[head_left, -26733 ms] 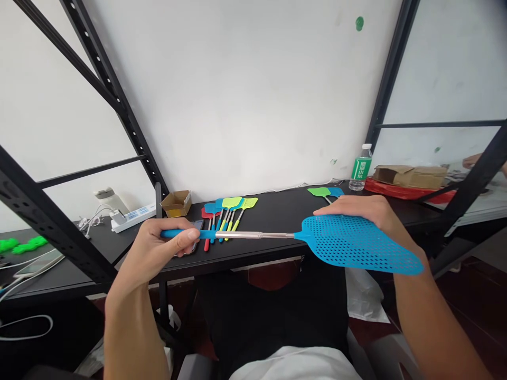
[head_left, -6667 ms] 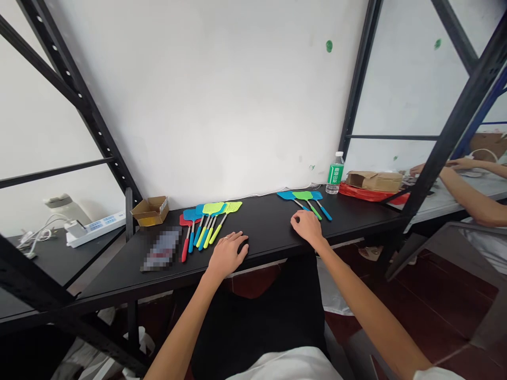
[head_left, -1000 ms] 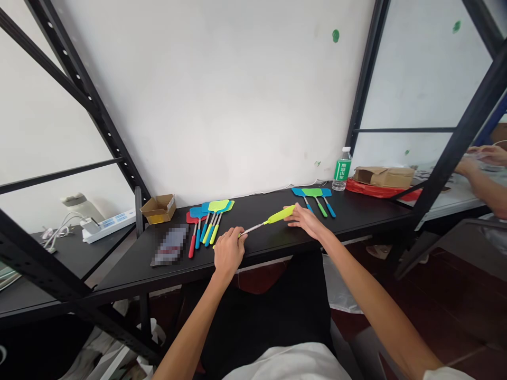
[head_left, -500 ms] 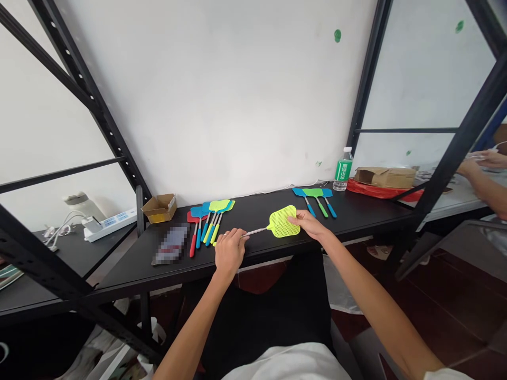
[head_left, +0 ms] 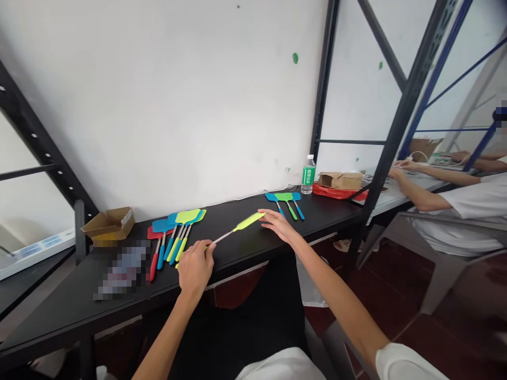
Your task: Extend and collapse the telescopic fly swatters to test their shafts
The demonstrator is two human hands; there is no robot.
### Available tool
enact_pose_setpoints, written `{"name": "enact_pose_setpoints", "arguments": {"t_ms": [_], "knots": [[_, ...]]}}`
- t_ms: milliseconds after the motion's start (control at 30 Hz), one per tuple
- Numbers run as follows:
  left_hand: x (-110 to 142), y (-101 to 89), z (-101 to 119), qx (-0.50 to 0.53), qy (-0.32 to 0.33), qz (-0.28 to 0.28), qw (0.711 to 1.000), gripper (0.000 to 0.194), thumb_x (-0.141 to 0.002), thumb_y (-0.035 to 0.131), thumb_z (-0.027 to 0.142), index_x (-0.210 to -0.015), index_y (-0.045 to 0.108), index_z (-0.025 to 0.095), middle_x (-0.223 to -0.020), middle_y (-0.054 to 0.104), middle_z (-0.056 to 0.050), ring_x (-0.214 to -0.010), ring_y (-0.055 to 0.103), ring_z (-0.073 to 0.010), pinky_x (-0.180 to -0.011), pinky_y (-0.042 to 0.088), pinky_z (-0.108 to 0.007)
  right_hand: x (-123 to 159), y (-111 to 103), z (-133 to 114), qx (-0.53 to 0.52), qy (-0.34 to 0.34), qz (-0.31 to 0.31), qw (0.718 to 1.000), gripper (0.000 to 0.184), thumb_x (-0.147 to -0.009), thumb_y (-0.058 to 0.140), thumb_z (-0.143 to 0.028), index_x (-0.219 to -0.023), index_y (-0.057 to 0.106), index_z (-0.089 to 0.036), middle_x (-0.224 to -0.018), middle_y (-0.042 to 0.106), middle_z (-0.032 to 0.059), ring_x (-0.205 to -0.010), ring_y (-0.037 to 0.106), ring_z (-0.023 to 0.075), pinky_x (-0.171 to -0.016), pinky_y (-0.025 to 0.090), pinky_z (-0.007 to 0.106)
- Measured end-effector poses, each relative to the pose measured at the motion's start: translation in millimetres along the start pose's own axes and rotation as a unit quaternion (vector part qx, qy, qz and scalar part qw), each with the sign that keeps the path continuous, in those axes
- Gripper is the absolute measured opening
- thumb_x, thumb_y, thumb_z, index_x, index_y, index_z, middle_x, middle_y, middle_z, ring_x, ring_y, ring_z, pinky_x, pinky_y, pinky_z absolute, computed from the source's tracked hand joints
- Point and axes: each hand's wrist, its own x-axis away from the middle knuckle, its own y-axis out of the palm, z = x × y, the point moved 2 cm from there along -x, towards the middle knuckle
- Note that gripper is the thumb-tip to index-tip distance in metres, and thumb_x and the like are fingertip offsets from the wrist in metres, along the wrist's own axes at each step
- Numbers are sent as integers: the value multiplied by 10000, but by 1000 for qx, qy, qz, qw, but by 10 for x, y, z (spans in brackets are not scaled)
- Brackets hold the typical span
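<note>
A yellow-green fly swatter (head_left: 247, 221) slants above the black tabletop, its flat head turned nearly edge-on. My left hand (head_left: 196, 266) is wrapped round its handle end, which the fingers mostly hide. At the far tip of the head is my right hand (head_left: 278, 226), fingers stretched and apart; whether they touch the tip I cannot tell. Left of my hands lies an overlapping group of fly swatters, among them a red one (head_left: 155, 258), a blue one (head_left: 161, 250) and a yellow-green one (head_left: 181, 248). Farther right, a green fly swatter (head_left: 285, 197) rests between two blue ones.
An open cardboard box (head_left: 109, 224) stands at the left, behind a pixelated flat item (head_left: 123, 269). A water bottle (head_left: 308, 176) stands by the wall, with another cardboard box (head_left: 340, 180) on red plastic (head_left: 328, 191). Dark rack posts (head_left: 322, 79) frame the table; a co-worker (head_left: 455, 198) sits at right.
The fly swatter's head has turned from face-on to nearly edge-on. My right fingers have loosened from gripping its edge and stretched out. The camera view has swung right.
</note>
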Motion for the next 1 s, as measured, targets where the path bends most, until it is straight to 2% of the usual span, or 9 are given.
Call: {"name": "enact_pose_setpoints", "arguments": {"t_ms": [100, 233, 433, 633, 833, 1000], "knots": [[17, 9, -20, 21, -32, -8, 999, 162, -985, 481, 344, -975, 604, 239, -867, 694, -29, -714, 615, -215, -576, 327, -304, -17, -14, 35, -7, 19, 10, 1000, 409, -856, 674, -555, -1131, 747, -262, -1203, 713, 89, -990, 679, 220, -820, 557, 326], [41, -4, -4, 30, -12, -12, 999, 141, -982, 483, 314, -949, 598, 238, -852, 683, -29, -742, 627, -206, -592, 327, -294, -5, 1, 57, 20, 20, -25, 999, 409, -858, 685, -518, -1161, 744, -250, -1169, 728, 85, -944, 689, 216, -706, 555, 285], [46, 1, -20, 28, -11, -3, 1000, 132, -965, 526, 316, -948, 629, 236, -830, 698, -24, -733, 621, -212, -636, 350, -300, 35, 10, 24, 11, 9, -43, 999, 364, -789, 772, -408, -1112, 753, -240, -1142, 737, 81, -1001, 683, 232, -790, 534, 314], [66, 17, -43, -4, -22, -15, 1000, 153, -950, 577, 353, -980, 692, 257, -744, 710, -24, -721, 631, -242, -691, 364, -324, 33, 33, 59, 15, -12, -36, 999, 277, -719, 824, -329, -959, 728, -228, -1052, 744, 59, -928, 676, 193, -836, 504, 323], [67, 19, -23, -24, 13, -9, 1000, 259, -1006, 475, 355, -989, 696, 221, -786, 728, -54, -767, 661, -248, -777, 377, -356, 12, 46, 76, 21, -23, -7, 999, 229, -673, 850, -326, -829, 722, -218, -1277, 680, 76, -1118, 620, 235, -955, 478, 369], [60, -5, -22, -6, -3, 0, 1000, 173, -982, 527, 345, -978, 657, 230, -793, 707, -36, -746, 634, -235, -730, 381, -338, -2, 18, 82, -22, 10, 19, 1000, 326, -791, 769, -405, -1082, 736, -263, -1324, 652, 87, -1136, 625, 252, -879, 530, 357]]}}
